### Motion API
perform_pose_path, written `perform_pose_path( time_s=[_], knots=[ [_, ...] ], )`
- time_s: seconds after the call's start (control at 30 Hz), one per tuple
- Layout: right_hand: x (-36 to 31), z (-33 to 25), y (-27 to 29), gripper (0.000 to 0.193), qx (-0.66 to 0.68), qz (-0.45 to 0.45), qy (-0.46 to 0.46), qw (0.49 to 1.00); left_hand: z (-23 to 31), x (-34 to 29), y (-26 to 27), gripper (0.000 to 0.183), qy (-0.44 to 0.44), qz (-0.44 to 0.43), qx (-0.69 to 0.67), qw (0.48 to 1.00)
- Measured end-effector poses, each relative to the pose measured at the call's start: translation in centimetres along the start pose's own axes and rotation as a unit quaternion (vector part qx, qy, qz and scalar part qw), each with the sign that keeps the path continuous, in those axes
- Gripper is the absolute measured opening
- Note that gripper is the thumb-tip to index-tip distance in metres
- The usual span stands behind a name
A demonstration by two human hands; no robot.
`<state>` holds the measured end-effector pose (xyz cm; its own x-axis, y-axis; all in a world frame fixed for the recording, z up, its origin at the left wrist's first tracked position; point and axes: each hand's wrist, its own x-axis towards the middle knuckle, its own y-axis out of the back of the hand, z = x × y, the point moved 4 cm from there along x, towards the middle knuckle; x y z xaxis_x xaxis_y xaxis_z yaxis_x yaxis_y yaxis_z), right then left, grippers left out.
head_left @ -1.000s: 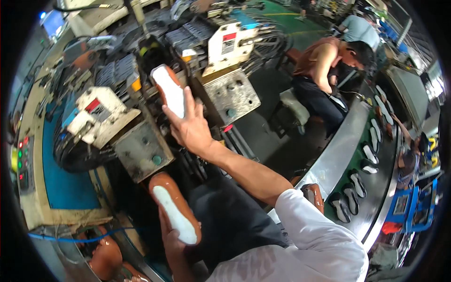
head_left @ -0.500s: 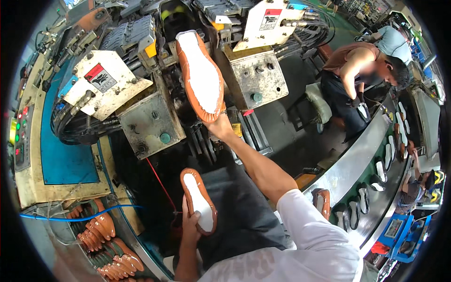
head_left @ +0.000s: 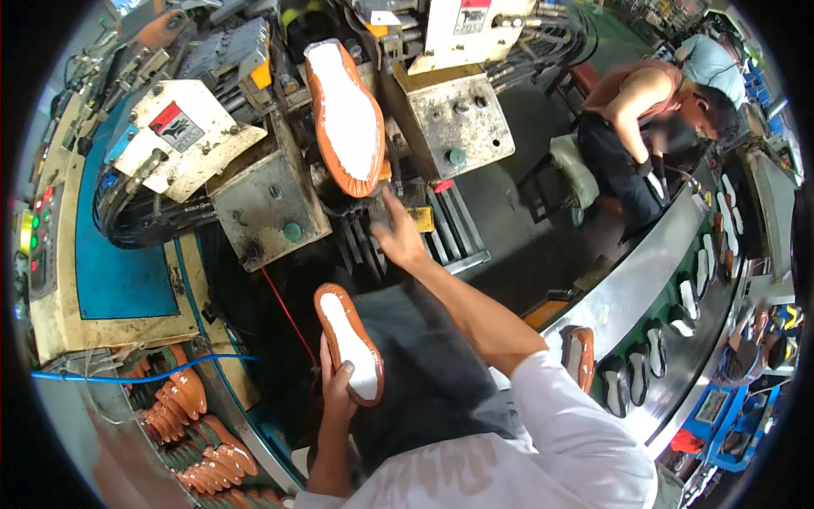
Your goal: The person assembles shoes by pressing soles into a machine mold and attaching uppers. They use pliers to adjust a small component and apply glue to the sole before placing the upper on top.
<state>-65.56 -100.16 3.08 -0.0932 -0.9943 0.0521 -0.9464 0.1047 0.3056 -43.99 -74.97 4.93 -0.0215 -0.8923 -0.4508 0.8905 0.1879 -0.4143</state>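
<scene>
We are apparently seating a glossy brown, white-soled shoe [head_left: 348,119], right fingers [head_left: 393,208] outstretched empty, left fingers [head_left: 342,374] gripping its twin [head_left: 350,339], then likely requiring clearance.

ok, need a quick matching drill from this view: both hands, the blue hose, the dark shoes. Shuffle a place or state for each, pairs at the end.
1. Left hand
2. Right hand
3. Blue hose
4. Dark shoes

A. Open, near the upper brown shoe
B. On the green belt at right
C. Gripping the lower brown shoe
D. Stretched across the lower left

Pairs: 1-C, 2-A, 3-D, 4-B
</scene>
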Motion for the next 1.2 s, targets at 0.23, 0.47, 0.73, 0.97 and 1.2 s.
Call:
perform_pose_path(
  time_s=[0.23, 0.47, 0.73, 0.97, 1.2],
  knots=[
    [-0.8, -18.1, 5.7, 0.072, -0.228, 0.097, 0.353, 0.902, -0.2, -0.4, -0.1, 0.091, -0.022, -0.051, 0.030, 0.998],
    [2.8, -16.1, 2.9, 0.065, -0.314, 0.058, 0.355, 0.879, -1.1, -0.2, 0.2, 0.088, -0.043, -0.029, 0.024, 0.998],
    [7.7, -17.5, 0.8, 0.069, -0.328, 0.059, 0.353, 0.874, 0.1, -0.4, -0.2, 0.090, -0.016, -0.036, 0.012, 0.999],
    [16.2, -19.8, -1.2, 0.065, -0.358, 0.084, 0.360, 0.857, 0.8, 1.6, -3.6, 0.107, 0.009, -0.075, -0.014, 0.997],
    [18.3, -21.1, -2.9, 0.059, -0.316, 0.115, 0.404, 0.851, 3.4, 4.1, -7.2, 0.114, 0.000, -0.124, 0.011, 0.992]
  ],
)
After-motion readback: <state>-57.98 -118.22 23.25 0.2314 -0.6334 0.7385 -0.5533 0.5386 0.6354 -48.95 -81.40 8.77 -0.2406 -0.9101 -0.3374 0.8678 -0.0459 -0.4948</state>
